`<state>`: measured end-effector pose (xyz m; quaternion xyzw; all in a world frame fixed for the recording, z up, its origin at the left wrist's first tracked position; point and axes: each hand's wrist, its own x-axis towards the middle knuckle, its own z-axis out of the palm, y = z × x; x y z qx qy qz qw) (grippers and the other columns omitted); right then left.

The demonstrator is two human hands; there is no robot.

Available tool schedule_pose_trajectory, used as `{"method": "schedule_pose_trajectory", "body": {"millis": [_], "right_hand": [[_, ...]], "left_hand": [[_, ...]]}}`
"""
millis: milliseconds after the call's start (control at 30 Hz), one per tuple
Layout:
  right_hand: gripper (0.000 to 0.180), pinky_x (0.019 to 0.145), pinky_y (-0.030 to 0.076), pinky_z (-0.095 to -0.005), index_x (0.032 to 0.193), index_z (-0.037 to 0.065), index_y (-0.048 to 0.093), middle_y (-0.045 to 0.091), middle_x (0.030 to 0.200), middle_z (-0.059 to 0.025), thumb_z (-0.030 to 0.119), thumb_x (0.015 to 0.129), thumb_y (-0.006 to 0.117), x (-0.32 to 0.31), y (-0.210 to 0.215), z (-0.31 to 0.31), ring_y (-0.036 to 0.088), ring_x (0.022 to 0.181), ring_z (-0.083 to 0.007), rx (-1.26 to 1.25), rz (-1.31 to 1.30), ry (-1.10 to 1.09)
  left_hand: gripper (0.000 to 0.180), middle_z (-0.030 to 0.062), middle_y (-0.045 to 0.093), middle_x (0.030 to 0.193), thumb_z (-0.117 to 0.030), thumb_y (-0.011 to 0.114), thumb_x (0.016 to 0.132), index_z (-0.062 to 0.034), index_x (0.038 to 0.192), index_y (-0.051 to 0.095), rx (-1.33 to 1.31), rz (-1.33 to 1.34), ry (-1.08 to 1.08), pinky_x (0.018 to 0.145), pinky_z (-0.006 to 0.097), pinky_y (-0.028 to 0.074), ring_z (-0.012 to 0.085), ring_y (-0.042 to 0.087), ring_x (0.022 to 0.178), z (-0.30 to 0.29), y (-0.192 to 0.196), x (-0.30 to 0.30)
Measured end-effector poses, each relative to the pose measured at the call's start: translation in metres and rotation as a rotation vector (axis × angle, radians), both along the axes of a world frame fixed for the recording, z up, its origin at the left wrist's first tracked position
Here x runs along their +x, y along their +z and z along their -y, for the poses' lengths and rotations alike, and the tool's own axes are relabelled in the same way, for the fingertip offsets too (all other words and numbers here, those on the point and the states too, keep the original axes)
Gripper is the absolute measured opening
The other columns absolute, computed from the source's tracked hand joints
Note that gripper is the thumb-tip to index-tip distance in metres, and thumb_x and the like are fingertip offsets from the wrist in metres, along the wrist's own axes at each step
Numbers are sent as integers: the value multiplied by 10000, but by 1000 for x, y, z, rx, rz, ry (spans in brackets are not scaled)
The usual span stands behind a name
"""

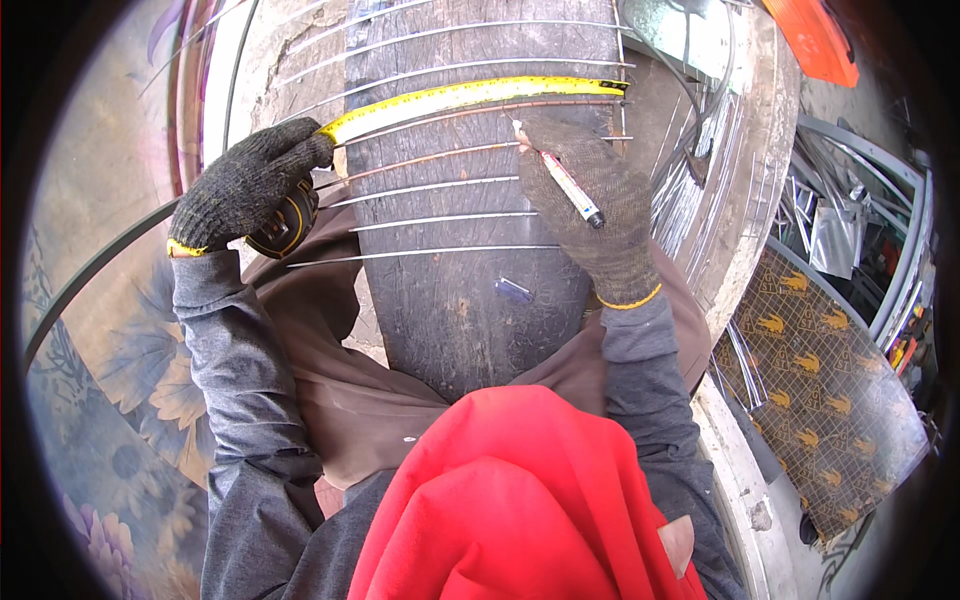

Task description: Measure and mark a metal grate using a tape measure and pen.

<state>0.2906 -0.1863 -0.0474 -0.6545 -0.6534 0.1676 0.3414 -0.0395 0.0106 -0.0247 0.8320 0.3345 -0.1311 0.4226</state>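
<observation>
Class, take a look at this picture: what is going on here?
A person in knit gloves measures thin metal rods lying across a dark wooden board. The left hand holds a tape measure case, its yellow tape stretched across the rods. The right hand holds a white marker, tip at a rusty rod.

Worksite in bright daylight. A dark, worn wooden plank [450, 300] runs down the middle as the bench surface. Left of the plank lies a floral-patterned floor covering [110, 350] in blue and beige. Right of the plank sits a pale concrete ledge [740, 250], and beyond it a dark sheet with gold emblems [810, 400]. Above that sheet, grey metal frames [880, 190]; an orange object [815, 40] lies beyond the plank's upper right.
</observation>
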Motion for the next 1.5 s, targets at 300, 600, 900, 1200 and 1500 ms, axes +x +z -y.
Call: {"method": "schedule_pose_trajectory", "body": {"millis": [300,600,900,1200,1500], "right_hand": [[272,813,583,-368,1142,103,744,761,1059,-83,175,881,771,-7,0,-3,738,937,-259,15,-61,-38],[294,882,586,-398,1153,89,735,751,1103,-113,170,873,765,-12,-3,-5,730,1000,-290,1,-62,-14],[307,903,583,-400,1171,89,733,746,1132,-110,189,882,755,-12,-8,-2,723,1029,-292,-21,-17,1],[356,923,577,-396,1201,100,727,741,1163,-101,196,863,777,-11,-5,-2,716,1052,-285,-34,-59,7],[319,908,579,-388,1172,95,738,747,1135,-104,174,865,776,-11,-3,-3,725,1023,-280,-30,-92,5]], "left_hand": [[445,176,635,1348,5,549,927,-113,1348,631,161,129,-228,880,397,584,340,698,1038,-3,-2,1],[338,150,638,1336,-157,536,1047,-86,1362,635,4,-23,-31,943,366,549,265,679,1061,4,7,12],[360,142,633,1318,-121,517,1044,-114,1390,616,136,95,-230,966,369,540,293,667,1087,-4,-10,-5],[371,132,636,1282,-99,505,1043,-122,1398,610,65,48,-161,962,359,534,273,658,1083,-2,-8,-5],[340,133,635,1277,-101,507,1038,-99,1357,624,128,119,-222,939,361,546,282,668,1056,-3,-13,-8]]}}
